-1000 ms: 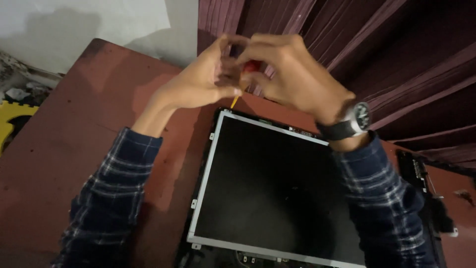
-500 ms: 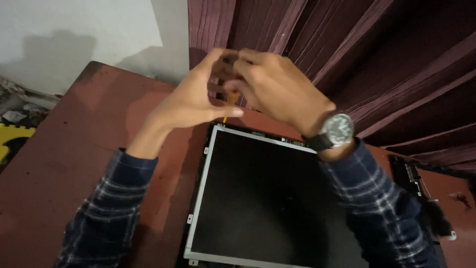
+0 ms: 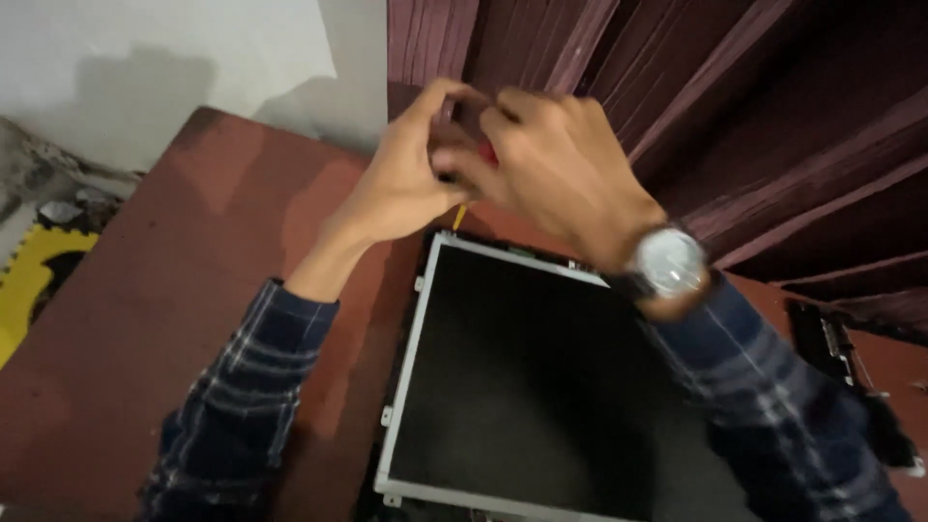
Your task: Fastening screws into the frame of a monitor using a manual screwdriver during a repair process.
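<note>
Both hands meet above the far left corner of a bare flat screen panel (image 3: 522,387) with a dark face and a metal frame. My left hand (image 3: 401,179) and my right hand (image 3: 551,164) together grip a screwdriver (image 3: 462,215) with a red handle and a yellow shaft. Only a sliver of red shows between the fingers, and the yellow shaft pokes down toward the panel's corner. The tip is hidden. A wristwatch (image 3: 667,263) sits on my right wrist. Both sleeves are dark plaid.
The panel lies on a reddish-brown table (image 3: 174,319). A dark red pleated curtain (image 3: 735,106) hangs behind. A black part (image 3: 831,348) lies at the right edge. A white wall (image 3: 145,68) and a yellow foam mat (image 3: 29,280) show at left.
The view has shifted slightly and the hands sit a little lower and more to the right in the picture. Both stay closed on the screwdriver over the panel's corner.
</note>
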